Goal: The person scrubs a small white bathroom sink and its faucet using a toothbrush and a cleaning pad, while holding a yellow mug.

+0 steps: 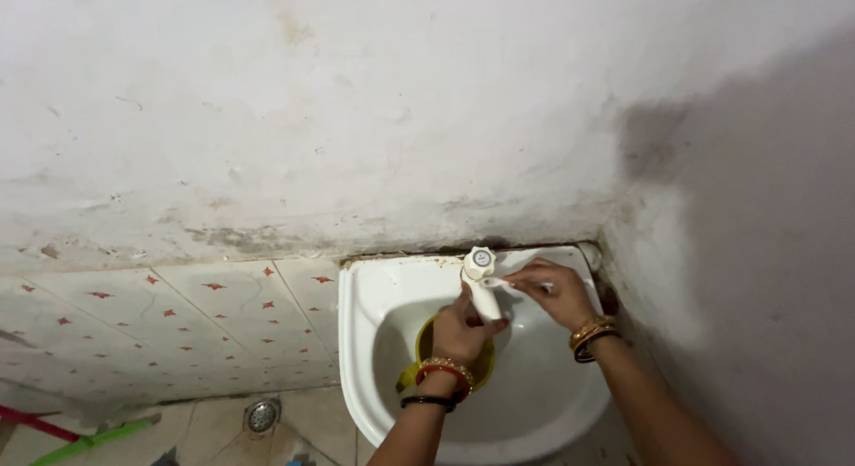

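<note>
**Two hands at a white tap over a corner basin**

A white ceramic wash basin (374, 359) sits in the corner where a stained white plaster wall (356, 118) meets a shadowed side wall (757, 252). At the basin's twelve o'clock edge stands a white plastic tap (482, 283) with a round knob on top and a spout sloping down toward the bowl.

The left hand (460, 331), with red, gold and black bangles at the wrist, comes up from six o'clock and has its fingers curled shut around the spout of the tap. Under this hand, inside the bowl, lies a yellow round plastic object (423, 355); only its rim shows past the hand and wrist, so its exact kind cannot be told.

The right hand (557, 292), with gold and black bangles, reaches in from four o'clock. Its fingers are pinched together on a thin white stick-like tool (500, 283), whose tip touches the tap just below the knob; what the tool is cannot be made out.

At nine o'clock of the basin the lower wall carries white tiles with small red motifs (178, 314). Toward seven o'clock a round metal floor drain (262, 416) is set in the floor, and further out, at eight o'clock, lie a green stick (98, 437) and a red stick (36, 424).
</note>
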